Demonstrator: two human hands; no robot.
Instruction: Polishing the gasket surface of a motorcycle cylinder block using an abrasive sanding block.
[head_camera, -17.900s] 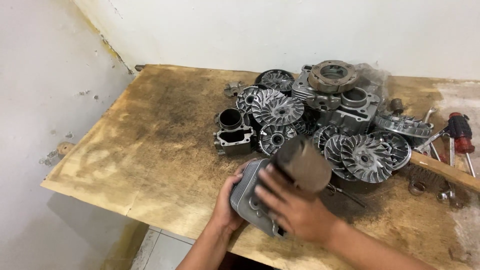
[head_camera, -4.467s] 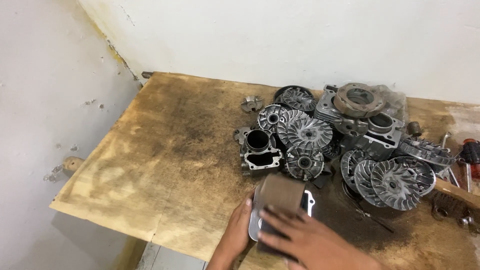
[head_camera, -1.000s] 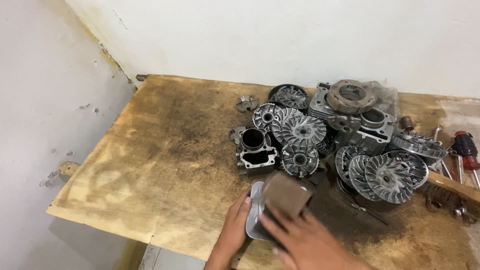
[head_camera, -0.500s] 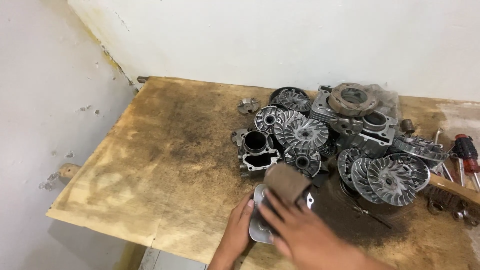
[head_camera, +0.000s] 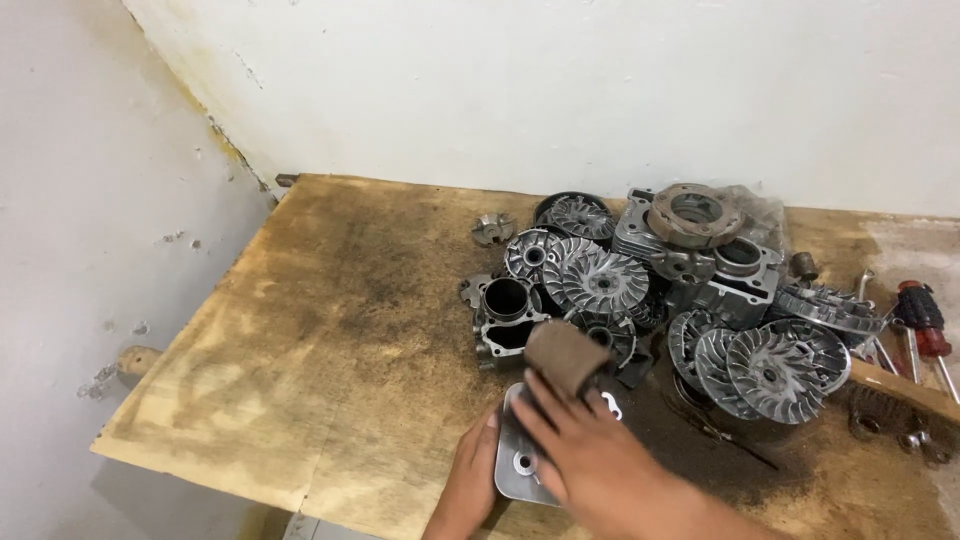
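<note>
A flat grey metal cover plate (head_camera: 518, 462) lies near the front edge of the stained plywood bench (head_camera: 300, 330). My left hand (head_camera: 468, 490) grips its left edge and steadies it. My right hand (head_camera: 590, 452) lies over the plate and presses a folded brown piece of sandpaper (head_camera: 563, 358) against its far end. Most of the plate is hidden under my right hand.
Behind the plate sits a pile of grey engine parts: a cylinder block (head_camera: 506, 318), finned pulley discs (head_camera: 600, 282) (head_camera: 772, 365), a cylinder head (head_camera: 720, 270). Red-handled screwdrivers (head_camera: 920, 318) and a wooden-handled brush (head_camera: 905, 395) lie at the right. White walls bound the back and left.
My right hand has slid the sandpaper back and forth along the plate, now toward its far end. The left hand has stayed on the plate's left edge.
</note>
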